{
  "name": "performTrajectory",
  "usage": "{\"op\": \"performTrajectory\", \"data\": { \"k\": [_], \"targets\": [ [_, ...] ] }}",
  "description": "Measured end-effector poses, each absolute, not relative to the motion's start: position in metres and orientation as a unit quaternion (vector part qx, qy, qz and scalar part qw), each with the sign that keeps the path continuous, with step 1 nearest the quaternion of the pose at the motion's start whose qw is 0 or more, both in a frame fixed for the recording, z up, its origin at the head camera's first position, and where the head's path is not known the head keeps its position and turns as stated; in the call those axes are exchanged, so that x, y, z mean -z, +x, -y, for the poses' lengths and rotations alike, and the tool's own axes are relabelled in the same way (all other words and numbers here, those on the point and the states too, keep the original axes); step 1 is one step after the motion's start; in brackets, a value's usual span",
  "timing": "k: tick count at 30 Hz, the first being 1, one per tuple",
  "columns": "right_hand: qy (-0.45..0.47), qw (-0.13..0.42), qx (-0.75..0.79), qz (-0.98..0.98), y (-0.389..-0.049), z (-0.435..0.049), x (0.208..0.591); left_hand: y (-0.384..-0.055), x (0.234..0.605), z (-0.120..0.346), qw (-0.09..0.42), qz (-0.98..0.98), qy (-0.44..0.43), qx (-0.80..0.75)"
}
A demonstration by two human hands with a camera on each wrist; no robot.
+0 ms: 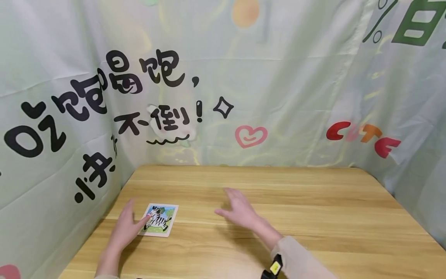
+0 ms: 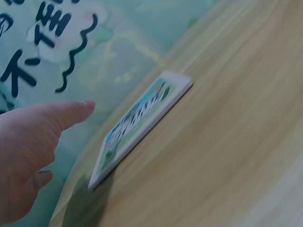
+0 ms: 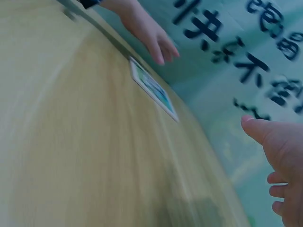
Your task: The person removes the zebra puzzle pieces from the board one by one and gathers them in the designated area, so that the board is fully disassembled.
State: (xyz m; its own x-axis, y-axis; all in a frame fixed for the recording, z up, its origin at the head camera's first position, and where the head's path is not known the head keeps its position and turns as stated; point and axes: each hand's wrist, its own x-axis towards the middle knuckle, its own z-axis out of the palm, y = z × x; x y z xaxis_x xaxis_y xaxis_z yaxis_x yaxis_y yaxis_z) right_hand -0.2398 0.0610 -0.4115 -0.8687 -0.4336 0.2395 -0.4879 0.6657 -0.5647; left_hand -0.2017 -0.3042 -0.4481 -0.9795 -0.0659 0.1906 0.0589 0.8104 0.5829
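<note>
A square zebra picture (image 1: 161, 222) with a white border lies flat on the left part of the wooden table. In the left wrist view the zebra picture (image 2: 137, 123) shows a thin, pale edge. My left hand (image 1: 126, 228) hovers at its left side, thumb stretched over the picture's edge in the head view and no grip on it. The right hand (image 1: 241, 209) is held above the table to the right of the picture, thumb apart from the fingers, holding nothing. In the right wrist view, the left hand (image 3: 147, 33) hangs just beyond the picture.
The wooden table (image 1: 296, 221) extends to the right and back. Behind it and at both sides hangs a pale green cloth (image 1: 289, 97) with printed lettering and a pink heart. A black strap (image 1: 272, 269) with a yellow patch sits at the right sleeve.
</note>
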Motion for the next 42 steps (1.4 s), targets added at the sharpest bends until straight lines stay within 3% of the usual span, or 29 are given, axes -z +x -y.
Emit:
{"op": "performTrajectory", "data": {
  "k": [13, 20, 29, 42],
  "targets": [
    [0.321, -0.032, -0.29, 0.901, -0.223, 0.034, 0.433, -0.194, 0.451, 0.321, -0.016, 0.95, 0.048, 0.309],
    [0.342, -0.04, -0.249, 0.905, -0.208, 0.054, 0.45, -0.195, 0.458, 0.313, -0.005, 0.956, 0.032, 0.291],
    [0.403, 0.005, -0.166, 0.9, -0.2, 0.065, 0.459, -0.194, 0.459, 0.308, -0.002, 0.957, 0.013, 0.29],
    [0.402, 0.05, -0.09, 0.91, -0.195, 0.068, 0.461, -0.194, 0.463, 0.298, 0.017, 0.958, -0.011, 0.288]
  ]
}}
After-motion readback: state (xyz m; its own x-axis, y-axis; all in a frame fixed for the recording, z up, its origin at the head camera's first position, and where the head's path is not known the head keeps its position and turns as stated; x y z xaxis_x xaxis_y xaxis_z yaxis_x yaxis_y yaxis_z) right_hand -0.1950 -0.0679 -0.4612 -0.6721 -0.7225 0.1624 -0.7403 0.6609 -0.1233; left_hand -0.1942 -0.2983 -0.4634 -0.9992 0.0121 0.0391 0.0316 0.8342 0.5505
